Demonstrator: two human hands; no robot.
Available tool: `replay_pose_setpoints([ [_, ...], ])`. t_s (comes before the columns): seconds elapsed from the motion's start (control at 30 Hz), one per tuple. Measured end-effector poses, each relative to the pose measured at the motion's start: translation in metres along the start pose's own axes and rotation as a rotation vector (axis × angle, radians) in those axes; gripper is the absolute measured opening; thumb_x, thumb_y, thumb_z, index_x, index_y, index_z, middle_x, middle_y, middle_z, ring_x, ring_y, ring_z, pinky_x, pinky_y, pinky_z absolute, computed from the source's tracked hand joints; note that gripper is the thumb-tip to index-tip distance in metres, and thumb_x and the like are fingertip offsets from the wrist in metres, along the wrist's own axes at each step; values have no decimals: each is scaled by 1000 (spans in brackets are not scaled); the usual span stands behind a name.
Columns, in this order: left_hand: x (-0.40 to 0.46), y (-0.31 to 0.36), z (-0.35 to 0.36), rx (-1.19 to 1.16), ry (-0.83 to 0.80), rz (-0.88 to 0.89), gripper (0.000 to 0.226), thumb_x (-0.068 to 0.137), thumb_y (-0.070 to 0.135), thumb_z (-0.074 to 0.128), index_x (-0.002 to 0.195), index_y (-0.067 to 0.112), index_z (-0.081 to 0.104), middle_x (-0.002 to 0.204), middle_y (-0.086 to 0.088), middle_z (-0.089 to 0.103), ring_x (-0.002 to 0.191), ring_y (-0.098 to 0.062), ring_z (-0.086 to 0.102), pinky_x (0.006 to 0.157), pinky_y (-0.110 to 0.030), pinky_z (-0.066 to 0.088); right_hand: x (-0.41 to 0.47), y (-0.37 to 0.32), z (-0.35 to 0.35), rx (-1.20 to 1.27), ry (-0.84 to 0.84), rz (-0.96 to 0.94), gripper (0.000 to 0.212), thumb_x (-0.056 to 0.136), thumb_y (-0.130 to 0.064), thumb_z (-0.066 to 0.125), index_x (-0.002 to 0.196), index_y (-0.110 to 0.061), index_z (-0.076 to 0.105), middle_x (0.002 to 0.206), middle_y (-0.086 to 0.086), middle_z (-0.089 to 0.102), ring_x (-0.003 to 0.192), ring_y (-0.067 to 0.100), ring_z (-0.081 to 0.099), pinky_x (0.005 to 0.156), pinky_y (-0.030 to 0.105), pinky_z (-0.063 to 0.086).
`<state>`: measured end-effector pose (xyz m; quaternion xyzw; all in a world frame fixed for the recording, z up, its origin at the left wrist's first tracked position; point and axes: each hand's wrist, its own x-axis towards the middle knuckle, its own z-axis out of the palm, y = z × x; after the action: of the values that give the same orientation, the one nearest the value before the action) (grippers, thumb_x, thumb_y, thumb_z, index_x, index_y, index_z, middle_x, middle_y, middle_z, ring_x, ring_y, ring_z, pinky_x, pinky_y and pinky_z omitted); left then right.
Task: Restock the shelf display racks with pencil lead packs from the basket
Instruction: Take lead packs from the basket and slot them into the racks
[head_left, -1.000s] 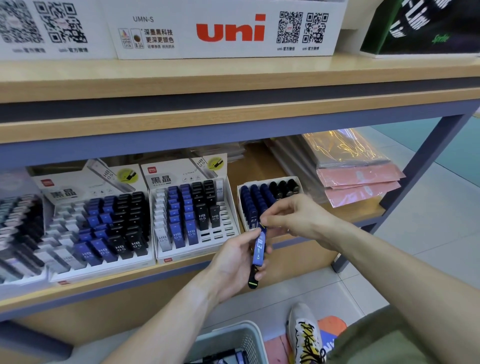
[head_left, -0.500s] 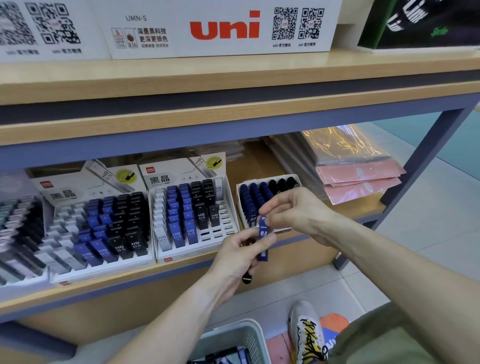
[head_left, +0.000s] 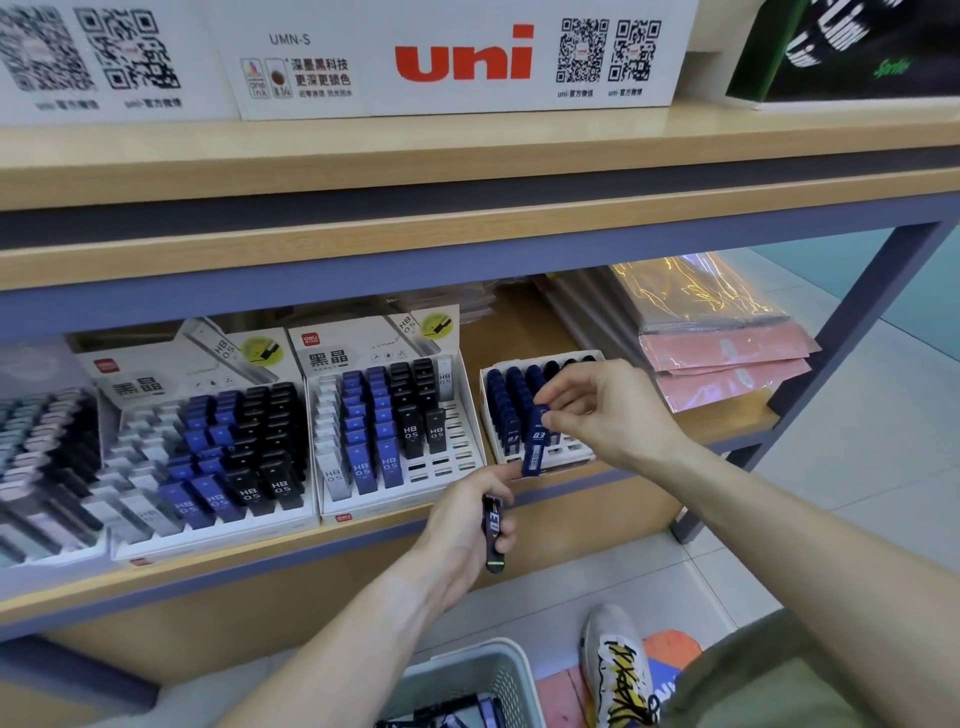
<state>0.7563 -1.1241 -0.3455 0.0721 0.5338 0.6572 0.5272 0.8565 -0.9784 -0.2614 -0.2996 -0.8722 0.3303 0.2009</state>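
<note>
Blue 0.3 lead pack is pinched at its top between my right hand thumb and fingers, hanging upright just over the front edge of the small white rack on the lower shelf. That rack holds rows of blue packs on its left side, black ones further right and back. Pack's lower end sits close to my left index fingertip; cannot tell if they touch.

My left hand sits below the shelf edge, fingers curled round a black 0.3 lead pack, green-tipped end pointing down.

Left of the small rack: middle display rack with grey, blue and black HB 0.5 packs, several front slots on its right side open. Further left, a second display rack of the same brand, nearly full, then a blurred rack at the frame edge.

Basket is on the floor, bottom centre, between my arms, dark packs visible inside. My shoe is just right of it.

Pink and clear plastic sleeves are stacked at the right end of the shelf. White uni carton stands on the upper shelf.
</note>
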Motion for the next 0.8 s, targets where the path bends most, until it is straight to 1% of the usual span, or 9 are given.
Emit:
replay_pose_setpoints([
  [0.1, -2, -1, -5, 10, 45, -28, 44, 92, -3, 36, 118, 8, 70, 93, -11, 57, 51, -15, 43, 45, -28, 31, -2, 0, 9, -93, -15, -87, 16, 85, -15, 79, 95, -27, 77, 84, -15, 72, 77, -3, 67, 74, 11, 54],
  [0.17, -2, -2, -8, 55, 72, -34, 48, 93, -3, 33, 120, 12, 70, 88, -11, 58, 51, -16, 44, 43, -27, 33, -1, 0, 14, -126, -12, -137, 16, 86, -15, 78, 98, -27, 76, 86, -14, 72, 80, -2, 68, 77, 15, 55],
  [0.2, -3, -2, -9, 67, 75, -32, 50, 94, -4, 33, 122, 13, 70, 89, -10, 59, 52, -17, 46, 44, -27, 35, 0, 0, 16, -142, -5, -158, 17, 87, -15, 77, 99, -26, 76, 88, -13, 73, 81, -1, 68, 79, 18, 56],
  [0.3, -3, -2, -10, 31, 69, 20, 46, 97, -8, 37, 119, 11, 72, 122, -17, 61, 58, -20, 58, 52, -31, 49, 2, 3, 19, -192, 14, -205, 17, 87, -15, 76, 100, -26, 76, 89, -13, 74, 83, -1, 68, 82, 22, 58],
  [0.37, -4, -2, -11, 17, 61, 42, 39, 100, -10, 42, 120, 8, 70, 129, -20, 58, 64, -22, 66, 57, -28, 55, 2, 5, 20, -205, 15, -215, 17, 88, -14, 75, 101, -25, 76, 90, -12, 74, 83, -1, 68, 83, 24, 58],
  [0.43, -4, -3, -13, 24, 59, 59, 33, 101, -9, 47, 122, 7, 68, 128, -18, 58, 72, -25, 71, 58, -25, 56, 3, 7, 21, -206, 19, -215, 17, 88, -14, 75, 101, -25, 76, 91, -11, 75, 83, 0, 68, 83, 24, 58],
  [0.53, -5, -2, -14, 38, 73, 84, 29, 100, -7, 54, 122, 7, 66, 127, -16, 60, 77, -27, 75, 63, -28, 60, 5, 6, 24, -185, 14, -199, 17, 87, -14, 76, 100, -26, 76, 89, -12, 75, 83, -1, 69, 82, 22, 58],
  [0.67, -5, -1, -14, 18, 100, 68, 27, 99, -6, 58, 123, 3, 65, 124, -17, 65, 76, -26, 75, 63, -28, 60, 5, 3, 30, -177, 1, -205, 17, 88, -12, 75, 101, -22, 77, 90, -9, 75, 83, 1, 69, 82, 20, 57],
  [0.8, -8, 2, -13, -8, 119, 46, 25, 97, -5, 60, 122, -2, 65, 115, -19, 70, 74, -23, 74, 62, -25, 58, 8, 4, 29, -228, 42, -190, 17, 89, -12, 73, 104, -20, 77, 92, -5, 76, 84, 6, 69, 82, 22, 56],
])
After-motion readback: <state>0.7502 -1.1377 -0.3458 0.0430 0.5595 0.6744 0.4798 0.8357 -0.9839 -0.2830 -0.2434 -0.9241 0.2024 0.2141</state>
